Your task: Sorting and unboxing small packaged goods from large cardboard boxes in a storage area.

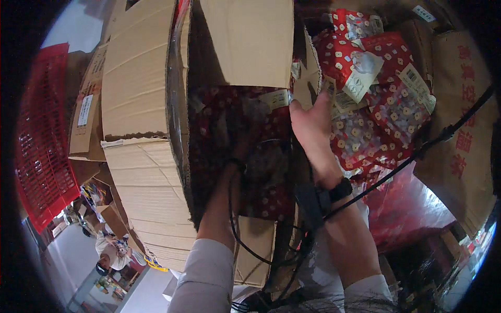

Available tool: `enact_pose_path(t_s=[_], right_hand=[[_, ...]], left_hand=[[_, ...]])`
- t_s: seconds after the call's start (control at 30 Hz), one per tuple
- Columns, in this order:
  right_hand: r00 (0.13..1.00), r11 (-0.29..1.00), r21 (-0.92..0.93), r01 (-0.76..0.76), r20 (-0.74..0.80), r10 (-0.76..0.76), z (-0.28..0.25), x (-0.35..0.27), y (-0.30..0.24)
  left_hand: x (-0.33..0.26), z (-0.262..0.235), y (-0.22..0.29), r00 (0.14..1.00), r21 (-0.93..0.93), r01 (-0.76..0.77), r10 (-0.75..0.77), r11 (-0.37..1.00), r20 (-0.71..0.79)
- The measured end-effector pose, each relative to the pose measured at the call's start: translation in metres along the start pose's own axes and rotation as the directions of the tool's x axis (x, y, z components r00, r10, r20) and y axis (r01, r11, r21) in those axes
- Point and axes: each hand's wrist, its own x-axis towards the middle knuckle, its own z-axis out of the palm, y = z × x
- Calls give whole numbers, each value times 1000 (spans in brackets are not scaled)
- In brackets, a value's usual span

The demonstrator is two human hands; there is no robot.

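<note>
Packets (383, 96), upper right: red, cream flower-like spots. Carton (135, 78), upper left: tan. Crate (44, 141), far left: red. Sleeves (206, 263), lower edge: pale grey. Wristband (342, 189), right of centre: black.

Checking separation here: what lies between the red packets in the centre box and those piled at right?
In the head view, the right hand and a cardboard edge lie between the boxed packets and the piled packets.

Red patterned packets (272, 125) inside carton (248, 47)
</note>
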Motion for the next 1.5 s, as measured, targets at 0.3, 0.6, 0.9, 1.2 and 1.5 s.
enact_pose_path(t_s=[0.3,0.6,0.9,1.2,1.5], right_hand=[[998,999,-26,-44,-35,43,4,3,6],[997,1000,18,2,-71,-1,11,2,3],[997,999,-43,-1,-74,-2,13,4,3],[993,994,-111,-21,-120,8,11,3,4],[982,990,-134,-34,-188,9,15,0,1]], left_hand=[[19,-1,2,1000,-19,-30,30,999,0],[10,-3,6,1000,-11,-25,25,1000,-11],[16,11,10,999,-35,-41,40,999,-34],[13,3,14,998,-10,-33,32,999,-52],[3,-7,13,997,32,-32,34,999,-72]])
